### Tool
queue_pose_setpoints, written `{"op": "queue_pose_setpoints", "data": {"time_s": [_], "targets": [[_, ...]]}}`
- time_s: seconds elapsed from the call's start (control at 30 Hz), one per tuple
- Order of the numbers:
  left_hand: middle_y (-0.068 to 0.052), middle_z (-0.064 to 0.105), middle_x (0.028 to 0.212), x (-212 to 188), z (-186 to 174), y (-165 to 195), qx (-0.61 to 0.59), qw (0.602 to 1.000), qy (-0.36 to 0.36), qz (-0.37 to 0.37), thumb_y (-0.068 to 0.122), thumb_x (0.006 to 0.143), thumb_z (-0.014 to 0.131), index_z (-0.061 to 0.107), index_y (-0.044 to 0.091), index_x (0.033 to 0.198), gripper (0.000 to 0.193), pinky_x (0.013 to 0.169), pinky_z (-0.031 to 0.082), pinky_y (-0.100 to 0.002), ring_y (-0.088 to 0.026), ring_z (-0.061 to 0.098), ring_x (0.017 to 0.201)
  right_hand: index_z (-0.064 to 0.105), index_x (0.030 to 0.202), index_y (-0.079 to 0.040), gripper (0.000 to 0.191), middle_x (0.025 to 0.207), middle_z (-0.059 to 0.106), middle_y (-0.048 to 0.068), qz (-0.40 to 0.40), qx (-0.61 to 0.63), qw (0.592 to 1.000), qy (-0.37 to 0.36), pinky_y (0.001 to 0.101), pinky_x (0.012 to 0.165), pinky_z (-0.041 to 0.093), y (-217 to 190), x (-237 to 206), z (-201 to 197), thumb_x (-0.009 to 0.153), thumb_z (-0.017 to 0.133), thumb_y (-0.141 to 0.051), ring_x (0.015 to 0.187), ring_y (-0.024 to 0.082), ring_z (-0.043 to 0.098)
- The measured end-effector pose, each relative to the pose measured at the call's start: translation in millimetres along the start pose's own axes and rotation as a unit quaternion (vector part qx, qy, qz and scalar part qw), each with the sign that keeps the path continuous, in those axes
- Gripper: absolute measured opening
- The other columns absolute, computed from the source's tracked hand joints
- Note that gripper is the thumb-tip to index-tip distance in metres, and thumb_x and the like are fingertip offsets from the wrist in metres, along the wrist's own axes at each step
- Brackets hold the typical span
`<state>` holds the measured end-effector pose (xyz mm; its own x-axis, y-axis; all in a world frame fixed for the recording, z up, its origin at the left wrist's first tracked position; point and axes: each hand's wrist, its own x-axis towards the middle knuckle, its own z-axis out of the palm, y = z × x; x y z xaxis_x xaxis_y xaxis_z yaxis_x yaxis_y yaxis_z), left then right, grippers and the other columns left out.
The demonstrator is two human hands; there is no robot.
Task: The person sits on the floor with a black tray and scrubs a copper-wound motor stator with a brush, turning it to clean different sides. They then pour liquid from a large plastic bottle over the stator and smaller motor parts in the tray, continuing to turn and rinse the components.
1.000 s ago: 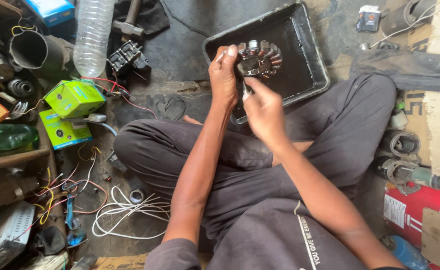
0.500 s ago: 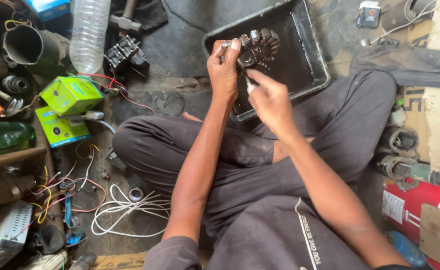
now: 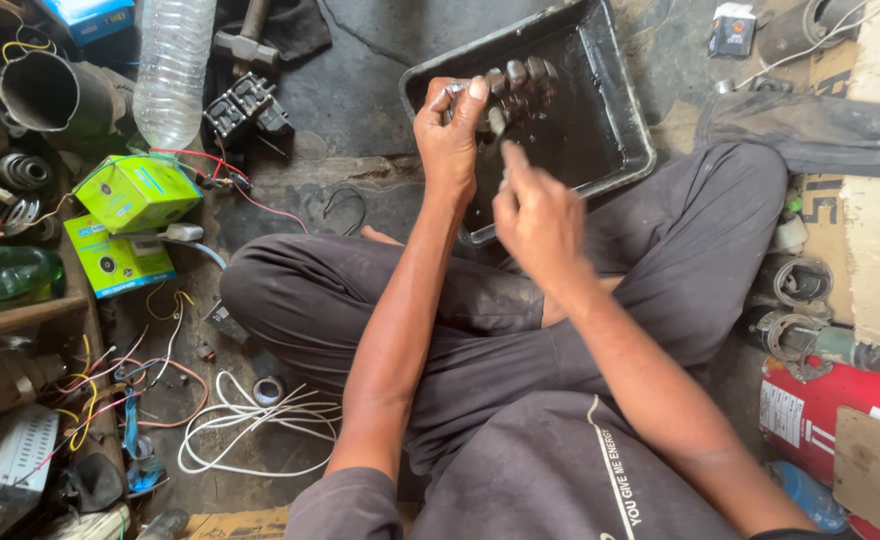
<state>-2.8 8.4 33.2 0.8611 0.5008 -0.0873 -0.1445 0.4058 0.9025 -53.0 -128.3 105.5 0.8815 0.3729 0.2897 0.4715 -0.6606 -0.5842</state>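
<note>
Left hand (image 3: 452, 135) curls closed around a dark round toothed metal part (image 3: 522, 88), holding it over the black rectangular plastic tray (image 3: 615, 120) on the floor. Right hand (image 3: 538, 215), loosely closed, pinches a thin tool against the part.

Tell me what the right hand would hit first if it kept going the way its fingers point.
Probably the dark round metal part held by the left hand over the black tray; the right hand points up toward it, though depth is unclear.
</note>
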Motion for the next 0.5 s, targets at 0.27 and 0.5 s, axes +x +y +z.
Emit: {"op": "queue_pose_setpoints", "data": {"time_s": [0.27, 0.5], "targets": [[-0.001, 0.059, 0.092, -4, 9, 10, 0.166, 0.980, -0.002, 0.114, 0.030, 0.092, 0.080, 0.072, 0.003, 0.094, 0.027, 0.080, 0.046, -0.028, -0.013, 0.056, 0.088, 0.070, 0.132, -0.006, 0.037, 0.079, 0.065, 0.026, 0.195, 0.151, 0.962, -0.115, 0.0495, 0.063, 0.049, 13, 13, -4, 0.095, 0.066, -0.011, 0.073, 0.045, 0.059], [-0.014, 0.065, 0.106, -8, 14, 0, 0.410, 0.887, -0.123, 0.172, 0.045, 0.082, 0.082, 0.073, 0.003, 0.095, 0.045, 0.073, 0.054, -0.044, -0.032, 0.068, 0.086, 0.076, 0.117, -0.014, 0.032, 0.084, 0.072, 0.022, 0.186, -0.101, 0.945, -0.250, 0.0492, 0.080, 0.055, 42, 32, -54, 0.087, 0.065, -0.018, 0.084, 0.040, 0.070]]}}
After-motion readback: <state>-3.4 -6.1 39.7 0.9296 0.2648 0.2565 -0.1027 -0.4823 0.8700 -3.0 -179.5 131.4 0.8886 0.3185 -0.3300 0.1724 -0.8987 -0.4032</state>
